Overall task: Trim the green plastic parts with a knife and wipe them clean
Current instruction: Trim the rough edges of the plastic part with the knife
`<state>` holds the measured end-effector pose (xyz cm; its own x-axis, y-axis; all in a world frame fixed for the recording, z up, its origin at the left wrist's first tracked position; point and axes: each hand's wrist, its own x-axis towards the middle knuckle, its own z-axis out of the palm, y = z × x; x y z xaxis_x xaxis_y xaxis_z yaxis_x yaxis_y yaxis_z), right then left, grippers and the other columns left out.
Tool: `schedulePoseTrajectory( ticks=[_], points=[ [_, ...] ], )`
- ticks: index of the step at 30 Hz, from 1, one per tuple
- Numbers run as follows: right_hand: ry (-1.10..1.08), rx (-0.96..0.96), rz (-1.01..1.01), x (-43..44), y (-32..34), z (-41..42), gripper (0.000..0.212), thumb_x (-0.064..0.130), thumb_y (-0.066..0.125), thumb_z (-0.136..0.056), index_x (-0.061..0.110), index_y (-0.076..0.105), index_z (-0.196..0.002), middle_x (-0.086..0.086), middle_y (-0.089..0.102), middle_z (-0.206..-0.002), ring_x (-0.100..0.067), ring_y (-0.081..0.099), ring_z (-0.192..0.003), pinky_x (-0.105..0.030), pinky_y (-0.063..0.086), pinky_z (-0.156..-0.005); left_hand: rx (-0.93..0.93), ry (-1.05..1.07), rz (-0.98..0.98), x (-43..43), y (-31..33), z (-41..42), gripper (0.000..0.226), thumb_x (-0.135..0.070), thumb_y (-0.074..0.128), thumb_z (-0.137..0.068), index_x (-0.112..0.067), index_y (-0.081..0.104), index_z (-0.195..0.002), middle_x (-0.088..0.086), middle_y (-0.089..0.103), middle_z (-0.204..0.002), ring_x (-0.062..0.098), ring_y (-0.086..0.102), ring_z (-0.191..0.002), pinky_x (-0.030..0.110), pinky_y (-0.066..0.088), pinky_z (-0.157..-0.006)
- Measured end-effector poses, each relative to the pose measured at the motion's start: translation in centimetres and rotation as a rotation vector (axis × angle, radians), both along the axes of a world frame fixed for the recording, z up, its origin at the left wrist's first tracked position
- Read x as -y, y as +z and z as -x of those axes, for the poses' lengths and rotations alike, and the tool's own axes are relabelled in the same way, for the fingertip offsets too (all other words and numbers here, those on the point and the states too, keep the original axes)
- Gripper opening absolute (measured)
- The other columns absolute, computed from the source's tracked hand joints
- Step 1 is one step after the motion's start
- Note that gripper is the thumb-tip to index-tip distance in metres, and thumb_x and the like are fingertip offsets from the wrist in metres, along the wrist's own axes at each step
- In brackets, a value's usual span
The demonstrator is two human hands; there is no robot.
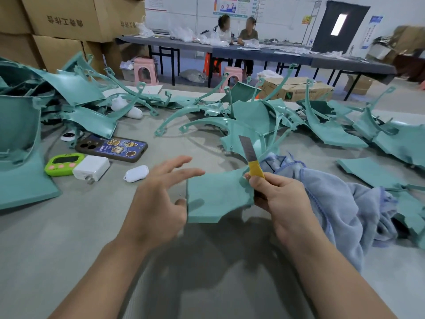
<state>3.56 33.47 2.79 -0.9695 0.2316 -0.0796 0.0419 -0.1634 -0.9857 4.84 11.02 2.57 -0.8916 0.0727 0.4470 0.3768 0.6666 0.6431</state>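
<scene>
Right hand (pixel 276 199) grips the yellow utility knife (pixel 250 157) blade-up, safely off the green plastic part (pixel 216 199), which it steadies above the tabletop's (pixel 69 249) near edge. Left hand (pixel 158 194) fingers spread, empty, likely about to re-grip.

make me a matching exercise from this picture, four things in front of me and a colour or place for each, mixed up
Things:
1 knife
2 cloth
3 phone
4 timer

Descriptions:
a lime green, left of the white charger
b gripped in the right hand, blade up
c dark case with cartoon pictures
d pale blue, bunched up at the right

Pairs: 1-b; 2-d; 3-c; 4-a
</scene>
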Motion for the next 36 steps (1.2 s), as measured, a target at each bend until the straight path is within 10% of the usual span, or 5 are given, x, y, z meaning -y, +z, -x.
schedulePoseTrajectory(
  ticks=[7,16,23,28,36],
  points=[
    [0.068,0.022,0.062,-0.8,0.4,0.2,0.014,0.002,0.065,-0.093,0.003,0.079,-0.093,-0.014,0.079,-0.09,-0.02,0.076,-0.077,-0.023,0.058,-0.061,-0.046,-0.149,0.1,-0.2,-0.7,0.0,0.059,-0.009,0.081,-0.068,-0.032,0.073,-0.122,-0.015,0.059,-0.14,0.0,0.049,-0.13,0.007,0.027,-0.11],
    [-0.034,-0.319,-0.274,-1.2,0.6,-0.3,0.028,0.008,0.068,-0.093,0.024,0.081,-0.074,-0.007,0.068,-0.063,-0.01,0.055,-0.054,-0.017,0.045,-0.053,-0.035,0.128,-0.188,-0.8,-1.2,0.2,0.026,-0.024,0.08,-0.084,-0.047,0.073,-0.093,-0.038,0.065,-0.072,-0.016,0.06,-0.078,0.001,0.04,-0.067],
    [0.182,-0.353,-0.544,2.0,0.5,-2.5,0.03,0.034,0.063,-0.085,0.009,0.069,-0.071,-0.013,0.063,-0.058,-0.031,0.054,-0.054,-0.048,0.048,-0.054,0.077,0.124,-0.27,-0.4,-2.1,1.2,0.018,-0.029,0.077,-0.086,-0.039,0.076,-0.101,-0.035,0.07,-0.084,-0.008,0.065,-0.086,0.006,0.045,-0.071],
    [-0.005,-0.317,-0.771,2.2,0.4,-2.6,0.034,0.031,0.066,-0.093,0.026,0.06,-0.061,0.005,0.053,-0.048,-0.011,0.045,-0.046,-0.027,0.039,-0.05,0.082,0.083,-0.321,-0.2,-2.3,1.5,0.016,-0.026,0.077,-0.088,-0.039,0.074,-0.097,-0.037,0.069,-0.086,-0.013,0.064,-0.084,0.007,0.047,-0.072],
    [0.029,-0.425,-0.774,2.9,0.8,-3.4,0.036,0.033,0.061,-0.089,0.011,0.049,-0.063,-0.006,0.05,-0.054,-0.018,0.044,-0.05,-0.037,0.038,-0.051,0.05,0.075,-0.305,-0.2,-2.3,1.6,0.015,-0.023,0.078,-0.087,-0.034,0.076,-0.097,-0.042,0.066,-0.079,-0.017,0.062,-0.081,0.004,0.045,-0.07]
  ],
)
